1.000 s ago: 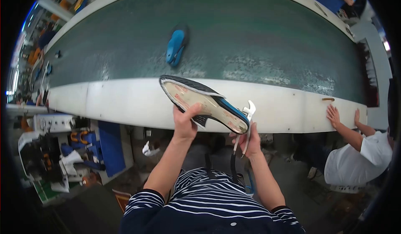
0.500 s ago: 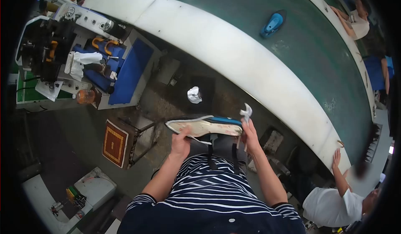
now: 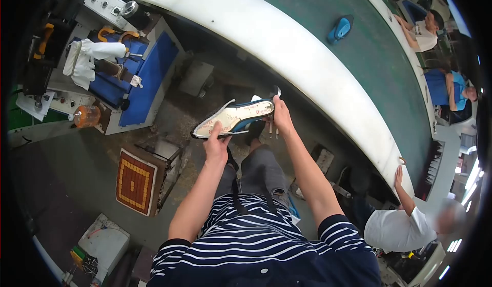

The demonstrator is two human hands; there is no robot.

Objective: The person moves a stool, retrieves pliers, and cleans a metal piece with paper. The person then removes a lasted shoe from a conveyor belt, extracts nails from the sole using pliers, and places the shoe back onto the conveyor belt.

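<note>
An unfinished shoe [image 3: 237, 117] is held bottom side up in front of me, its cream insole board with red print showing and its dark and blue upper loose around the edge. My left hand [image 3: 216, 146] grips the left end, thumb on the board. At the other end my right hand [image 3: 281, 115] is closed around metal pincers [image 3: 277, 91] and also steadies the shoe. The pincers' head sticks up above my fingers and their handles hang below; the palm side of this hand is hidden.
A green conveyor belt [image 3: 287, 0] with a white rim [image 3: 307, 46] curves across, carrying another blue shoe [image 3: 340, 29]. At left stands a machine with a blue panel [image 3: 154, 72] and a bottle [image 3: 86, 116]. A patterned stool [image 3: 137, 182] is lower left. Co-workers are at right.
Both hands and the shoe have moved farther from my body and somewhat left, and the shoe now slants up to the right. The pincers have turned in my right hand.
</note>
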